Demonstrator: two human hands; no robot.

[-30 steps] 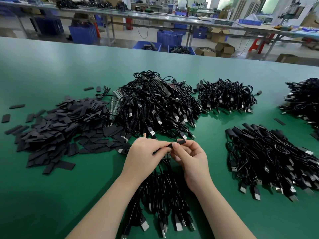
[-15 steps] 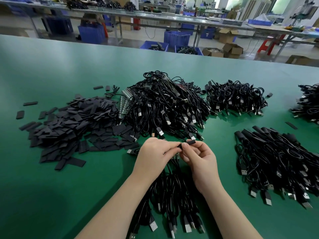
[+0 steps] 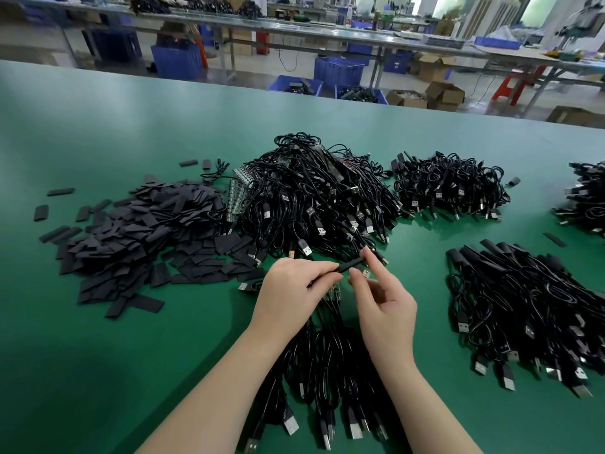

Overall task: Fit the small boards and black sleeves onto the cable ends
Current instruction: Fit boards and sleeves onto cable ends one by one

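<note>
My left hand (image 3: 291,294) grips a cable end with a black sleeve (image 3: 350,266) on it, a little above the green table (image 3: 98,322). My right hand (image 3: 383,306) pinches the sleeve's right end between thumb and forefinger. Small green boards (image 3: 334,294) show just under my left fingers. A bundle of black cables (image 3: 327,371) runs toward me beneath both hands, its USB plugs at the near edge. A heap of flat black sleeves (image 3: 137,237) lies to the left. Strips of small boards (image 3: 237,198) sit between that heap and a big cable pile (image 3: 314,198).
A pile of sleeved cables (image 3: 530,309) lies at the right. Two further cable piles (image 3: 448,188) (image 3: 586,198) sit behind it. Loose sleeves (image 3: 60,191) are scattered at the far left. Beyond the table's far edge stand blue crates (image 3: 337,72), cardboard boxes and workbenches.
The sleeve has slid further along the cable end and now shows longer between my hands. My right fingers have shifted to its right tip. The view has drifted left.
</note>
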